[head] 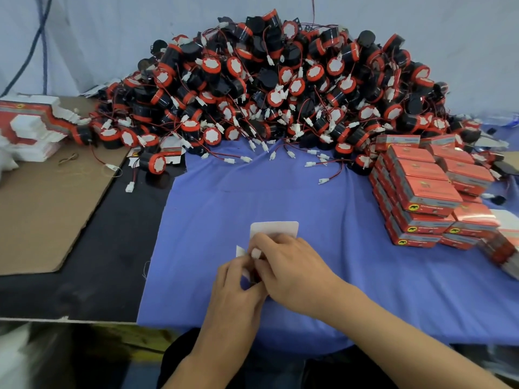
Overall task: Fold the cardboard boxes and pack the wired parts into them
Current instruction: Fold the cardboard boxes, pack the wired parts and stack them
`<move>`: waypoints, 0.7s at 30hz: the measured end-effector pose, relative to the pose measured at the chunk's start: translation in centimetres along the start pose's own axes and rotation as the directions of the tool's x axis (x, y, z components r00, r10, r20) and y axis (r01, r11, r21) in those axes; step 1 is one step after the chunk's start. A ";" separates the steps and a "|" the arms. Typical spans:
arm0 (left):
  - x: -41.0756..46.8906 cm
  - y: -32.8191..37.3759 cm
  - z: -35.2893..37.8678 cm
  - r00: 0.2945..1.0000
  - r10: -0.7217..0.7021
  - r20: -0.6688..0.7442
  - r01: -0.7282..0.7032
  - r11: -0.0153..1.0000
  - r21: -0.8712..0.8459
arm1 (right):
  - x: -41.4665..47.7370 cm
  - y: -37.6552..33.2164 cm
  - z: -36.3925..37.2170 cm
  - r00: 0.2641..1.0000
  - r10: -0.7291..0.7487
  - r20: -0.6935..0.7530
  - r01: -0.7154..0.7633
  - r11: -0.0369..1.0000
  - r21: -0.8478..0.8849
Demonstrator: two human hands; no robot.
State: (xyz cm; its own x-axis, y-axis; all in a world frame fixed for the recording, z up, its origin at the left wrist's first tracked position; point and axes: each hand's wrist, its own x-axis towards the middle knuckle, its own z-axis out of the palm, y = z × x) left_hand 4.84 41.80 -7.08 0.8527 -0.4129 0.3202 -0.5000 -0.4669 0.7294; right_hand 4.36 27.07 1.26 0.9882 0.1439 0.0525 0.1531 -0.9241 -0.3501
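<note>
Left hand [236, 279] and right hand [292, 265] both clamp, fingers curled, on one cardboard box [273, 228] over the blue cloth [351, 262]; its white flap stands open. Packed red boxes [421, 192] are stacked at right, flat box blanks [28, 127] far left. The heap of wired parts [280, 88] lies behind.
</note>
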 end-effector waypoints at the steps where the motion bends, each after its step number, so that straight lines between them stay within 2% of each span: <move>1: -0.2 0.0 -0.1 1.000 -0.002 0.008 0.002 0.999 -0.034 | -0.1 0.0 0.0 1.000 -0.020 -0.015 0.020 1.000 0.003; 3: -0.4 -0.2 -0.2 1.000 0.005 -0.006 -0.005 1.000 -0.028 | -0.2 0.0 0.0 0.999 -0.039 -0.035 0.038 0.999 -0.013; 5: -0.5 -0.1 -0.5 1.000 0.011 -0.023 -0.013 0.994 -0.105 | -0.1 0.1 0.1 0.997 -0.047 -0.064 0.044 0.998 -0.053; 8: -0.5 -0.8 -0.8 0.989 0.050 -0.137 -0.071 0.986 -0.148 | 0.2 0.0 0.5 0.997 -0.041 -0.070 0.035 0.996 -0.080; 11: -0.5 -0.8 -1.5 0.982 -0.008 -0.189 -0.037 0.972 -0.233 | 0.5 -0.2 0.2 0.999 0.024 -0.047 -0.026 0.999 -0.038; 15: -0.4 -0.8 -1.7 0.957 -0.075 -0.279 -0.028 0.937 -0.349 | 0.4 0.1 0.0 0.999 0.032 -0.037 -0.036 0.995 -0.097; 21: -0.3 -1.6 -1.3 0.953 -0.110 -0.281 -0.022 0.903 -0.428 | 0.1 0.2 0.1 0.997 0.057 -0.049 -0.060 0.996 -0.059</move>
State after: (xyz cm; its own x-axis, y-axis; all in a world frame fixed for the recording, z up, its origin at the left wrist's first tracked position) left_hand 5.58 43.76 -7.57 0.9105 -0.1226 0.3949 -0.4054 -0.0777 0.9108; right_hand 4.51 26.96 1.07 0.9943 0.0731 0.0780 0.0931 -0.9505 -0.2964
